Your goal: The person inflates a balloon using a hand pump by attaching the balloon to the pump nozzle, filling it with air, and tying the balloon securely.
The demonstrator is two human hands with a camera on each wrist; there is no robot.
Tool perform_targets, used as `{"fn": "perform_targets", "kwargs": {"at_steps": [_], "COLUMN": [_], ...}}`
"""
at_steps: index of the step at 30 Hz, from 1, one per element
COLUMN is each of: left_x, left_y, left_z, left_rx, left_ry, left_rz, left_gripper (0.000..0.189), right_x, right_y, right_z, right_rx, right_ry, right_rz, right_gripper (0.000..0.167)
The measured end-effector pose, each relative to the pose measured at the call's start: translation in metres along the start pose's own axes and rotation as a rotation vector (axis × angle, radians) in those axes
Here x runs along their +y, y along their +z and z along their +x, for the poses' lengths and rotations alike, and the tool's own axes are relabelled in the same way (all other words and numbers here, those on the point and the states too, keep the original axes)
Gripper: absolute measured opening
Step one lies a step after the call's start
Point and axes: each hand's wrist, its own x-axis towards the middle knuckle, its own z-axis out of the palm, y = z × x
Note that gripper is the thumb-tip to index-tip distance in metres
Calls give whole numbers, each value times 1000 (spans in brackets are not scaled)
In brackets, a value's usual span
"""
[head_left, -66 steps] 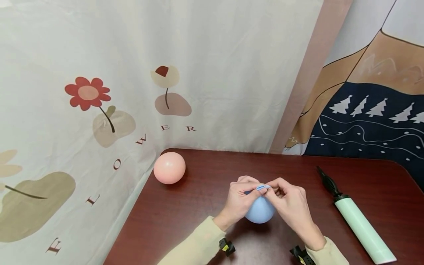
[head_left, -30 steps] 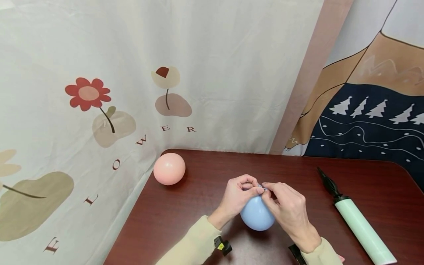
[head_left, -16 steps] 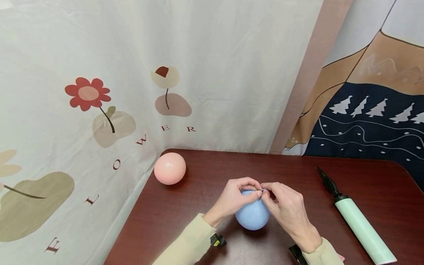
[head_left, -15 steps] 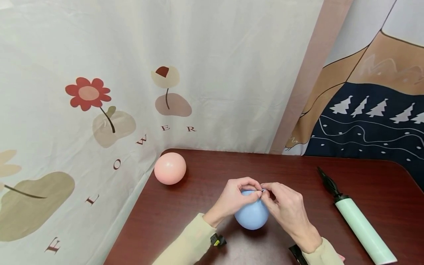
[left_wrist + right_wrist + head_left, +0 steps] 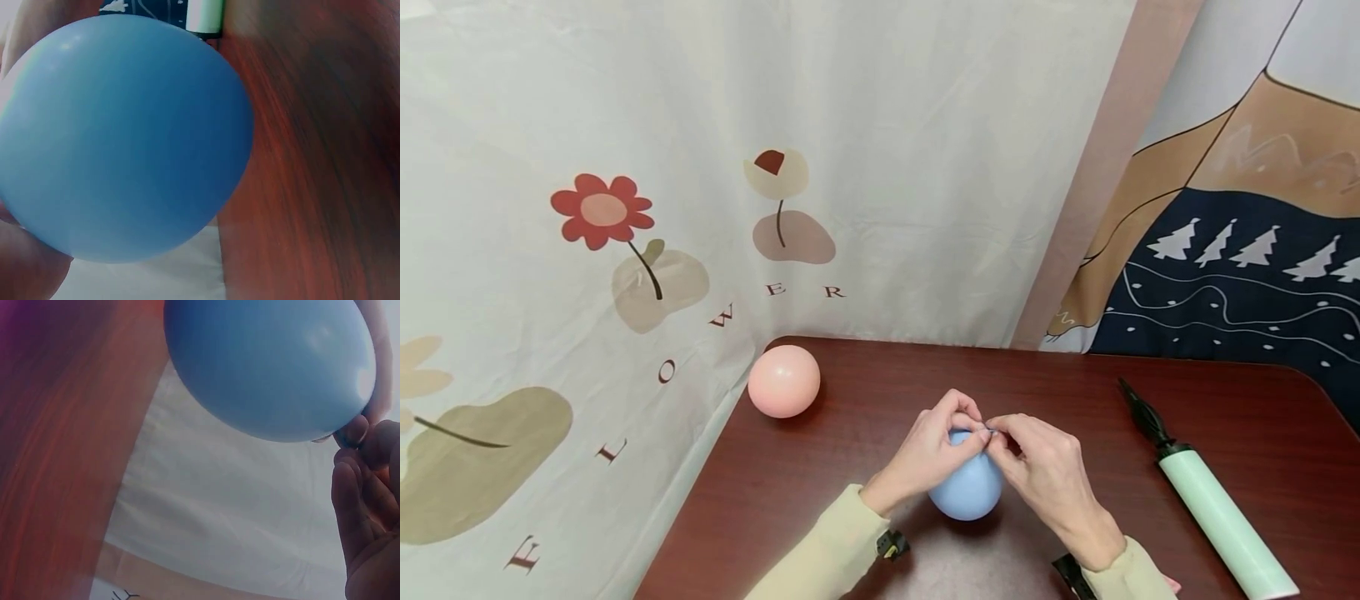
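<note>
A round, inflated blue balloon (image 5: 966, 490) hangs under both hands near the table's front middle. My left hand (image 5: 928, 450) comes in from the left and pinches the balloon's neck between thumb and fingers. From the other side, my right hand (image 5: 1045, 462) pinches the neck end with thumb and index finger, its fingertips right against the left ones. In the left wrist view the blue balloon (image 5: 125, 137) covers most of the hand. The right wrist view shows fingers of my right hand (image 5: 369, 487) at the balloon's tied-looking end; the neck itself is mostly hidden by fingertips.
A pink balloon (image 5: 784, 382) sits at the back left corner of the dark red table (image 5: 865, 392). On the right lies a hand pump (image 5: 1225, 521) with a pale green barrel and black nozzle. A printed curtain (image 5: 925, 167) hangs behind the table. A small pink thing shows by the right sleeve.
The blue balloon and left hand have shifted somewhat left and nearer. The neck's pale blue opening, plain to see at first, is now covered by fingertips. The pink balloon and pump stay put.
</note>
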Motion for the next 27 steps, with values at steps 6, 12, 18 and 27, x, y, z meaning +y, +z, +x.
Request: {"fn": "perform_targets", "kwargs": {"at_steps": [6, 12, 18, 27], "left_x": [-1, -2, -5, -4], "left_y": [3, 3, -3, -12], "left_z": [2, 4, 6, 3], "left_rx": [14, 24, -64, -159], "left_ry": [-26, -33, -53, -117], "left_rz": [-70, -67, -90, -129], "left_gripper": [9, 7, 13, 15], "right_x": [2, 4, 5, 4], "right_y": [3, 5, -1, -6], "right_z": [-1, 0, 2, 6], "right_rx": [46, 114, 51, -66], "right_ry": [-19, -66, -54, 16], "right_rz": [-17, -32, -8, 78], "right_gripper": [13, 19, 16, 21]}}
